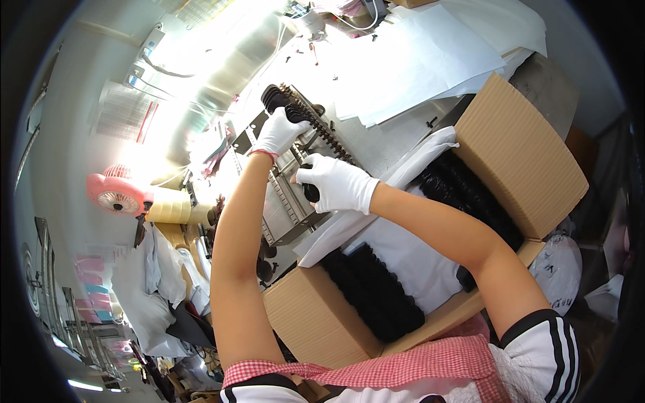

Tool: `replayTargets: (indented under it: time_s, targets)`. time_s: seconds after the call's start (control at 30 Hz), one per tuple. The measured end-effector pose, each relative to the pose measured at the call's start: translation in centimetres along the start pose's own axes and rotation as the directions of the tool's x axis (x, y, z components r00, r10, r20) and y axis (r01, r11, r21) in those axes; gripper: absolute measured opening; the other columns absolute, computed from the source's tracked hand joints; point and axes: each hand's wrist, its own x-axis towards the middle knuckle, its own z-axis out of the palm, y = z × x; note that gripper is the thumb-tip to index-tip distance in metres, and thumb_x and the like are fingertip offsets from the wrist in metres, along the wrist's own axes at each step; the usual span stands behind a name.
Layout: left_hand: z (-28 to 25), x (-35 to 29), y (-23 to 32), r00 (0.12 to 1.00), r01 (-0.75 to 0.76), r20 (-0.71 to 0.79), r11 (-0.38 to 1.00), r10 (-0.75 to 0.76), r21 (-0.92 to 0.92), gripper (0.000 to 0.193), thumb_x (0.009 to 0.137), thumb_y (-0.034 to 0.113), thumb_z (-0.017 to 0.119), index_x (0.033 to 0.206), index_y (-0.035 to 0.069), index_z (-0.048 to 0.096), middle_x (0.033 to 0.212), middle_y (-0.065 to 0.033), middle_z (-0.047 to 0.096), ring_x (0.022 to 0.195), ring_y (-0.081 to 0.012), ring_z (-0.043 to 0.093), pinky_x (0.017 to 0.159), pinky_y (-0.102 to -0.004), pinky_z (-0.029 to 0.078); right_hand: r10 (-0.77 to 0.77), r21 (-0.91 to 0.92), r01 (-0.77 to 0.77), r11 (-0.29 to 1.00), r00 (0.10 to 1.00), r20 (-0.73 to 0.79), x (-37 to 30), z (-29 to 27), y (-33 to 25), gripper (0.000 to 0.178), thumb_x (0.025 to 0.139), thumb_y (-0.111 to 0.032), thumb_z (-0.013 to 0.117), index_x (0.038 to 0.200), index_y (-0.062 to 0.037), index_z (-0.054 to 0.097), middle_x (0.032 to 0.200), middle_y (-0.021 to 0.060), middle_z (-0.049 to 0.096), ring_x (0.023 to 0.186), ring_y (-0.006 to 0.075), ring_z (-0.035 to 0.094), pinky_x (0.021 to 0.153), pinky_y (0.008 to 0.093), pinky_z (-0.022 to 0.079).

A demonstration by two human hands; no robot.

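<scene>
My left hand (277, 133), in a white glove, reaches to the far end of a metal rack (285, 195). Its fingers close around the near end of a short row of black disc-like pieces (274, 98). My right hand (339, 185), also gloved in white, is nearer to me over the rack's right side, its fingers curled on a black rounded piece (310, 186). A toothed bar (329, 138) runs along the rack beside both hands. Just in front stands an open cardboard box (322, 316) holding rows of black pieces (379, 292) and white paper (430, 269).
Large white paper sheets (416, 64) cover the far right of the metal table (383, 144). Small dark screws (432, 122) lie on it. To the left are a pink fan (117, 191) and a yellow roll (169, 205). A raised box flap (521, 154) stands at right.
</scene>
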Motion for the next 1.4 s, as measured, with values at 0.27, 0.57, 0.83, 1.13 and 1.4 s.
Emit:
replayTargets:
  time_s: [0.27,0.57,0.83,1.13,1.4]
  targets:
    - [0.5,-0.9,4.0,0.980,0.197,0.006,0.977,-0.198,0.079,0.025,0.087,0.013,0.056,0.106,-0.003,0.058,0.094,-0.0282,0.070,0.083,-0.0356,0.072,0.077,-0.0464,0.056,0.081,-0.010,-0.084,0.996,0.981,-0.176,-0.3,0.7,-0.3,0.043,0.079,-0.027,0.076,0.116,-0.0109,0.061,0.109,0.0142,0.061,0.097,0.0325,0.065,0.085,0.0402,0.056]
    - [-3.5,-10.6,1.7,0.960,0.215,0.239,0.930,-0.146,-0.297,0.035,0.086,0.022,0.049,0.109,-0.004,0.056,0.096,-0.0279,0.068,0.089,-0.0427,0.066,0.083,-0.0460,0.051,0.244,0.150,-0.200,0.968,0.887,-0.392,1.2,1.1,-1.6,0.080,0.069,-0.030,0.088,0.131,-0.0020,0.046,0.132,0.0236,0.047,0.118,0.0395,0.056,0.099,0.0434,0.051]
    - [-7.3,-11.6,0.7,0.818,0.220,0.553,0.801,0.160,-0.557,0.041,0.096,0.030,0.044,0.117,0.002,0.065,0.101,-0.0099,0.071,0.083,-0.0162,0.067,0.080,-0.0286,0.052,0.206,0.148,-0.180,0.972,0.961,-0.184,1.7,0.4,-1.4,0.062,0.072,-0.015,0.078,0.129,-0.0100,0.054,0.121,0.0153,0.054,0.113,0.0330,0.059,0.098,0.0390,0.051]
    - [-3.0,4.4,-4.8,0.941,-0.134,-0.255,0.939,0.221,0.317,0.065,0.080,0.036,0.076,0.133,0.004,0.057,0.129,-0.0165,0.064,0.120,-0.0326,0.059,0.103,-0.0407,0.044,0.137,-0.009,-0.145,0.989,0.953,-0.270,1.2,1.5,-1.0,0.038,0.074,-0.011,0.076,0.109,-0.0094,0.061,0.112,0.0146,0.058,0.103,0.0334,0.061,0.088,0.0406,0.054]
    - [-1.0,7.6,-4.6,0.922,-0.160,-0.297,0.944,0.248,0.290,0.054,0.069,0.025,0.075,0.118,0.006,0.062,0.112,-0.0189,0.066,0.107,-0.0348,0.062,0.097,-0.0405,0.048,0.005,0.010,-0.002,1.000,0.949,-0.315,1.1,1.0,-0.7,0.025,0.071,-0.005,0.068,0.095,-0.0080,0.064,0.102,0.0158,0.063,0.099,0.0341,0.064,0.086,0.0415,0.055]
